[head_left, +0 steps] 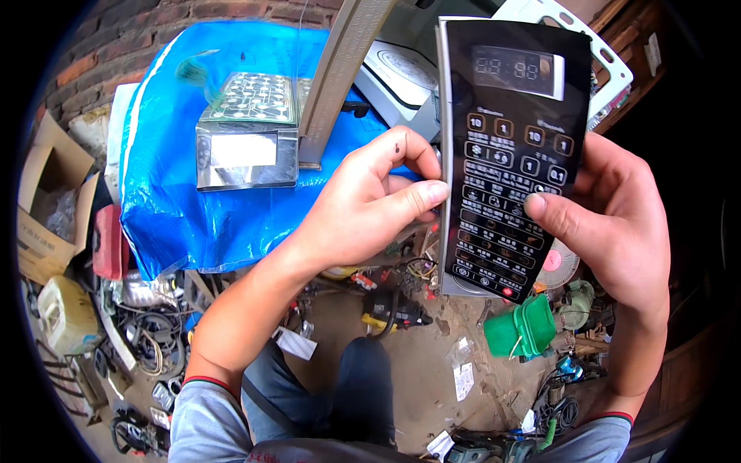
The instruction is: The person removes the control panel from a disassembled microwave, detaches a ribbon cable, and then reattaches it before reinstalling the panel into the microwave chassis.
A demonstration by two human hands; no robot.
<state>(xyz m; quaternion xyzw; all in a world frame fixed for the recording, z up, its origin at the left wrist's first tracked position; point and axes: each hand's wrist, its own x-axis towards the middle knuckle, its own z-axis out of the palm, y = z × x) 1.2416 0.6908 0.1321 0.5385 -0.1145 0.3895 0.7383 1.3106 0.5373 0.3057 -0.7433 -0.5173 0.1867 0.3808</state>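
- The right hand (pixel 617 231) grasps a black control panel (pixel 511 116), thumb across its face.
- The left hand (pixel 367 193) pinches the panel's left edge.
- The panel is held above the floor (pixel 424 382), right of a blue sheet (pixel 193 228).

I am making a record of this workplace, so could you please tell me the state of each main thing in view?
Black control panel: held up, keypad side facing the camera
Display window: appears unlit
Right hand: closed on the panel, thumb on its face
Left hand: bent fingers, thumb at the panel's left edge; grip unclear
Cardboard box: open
Blue sheet: creased
Circuit-patterned sheet: lying on the blue sheet
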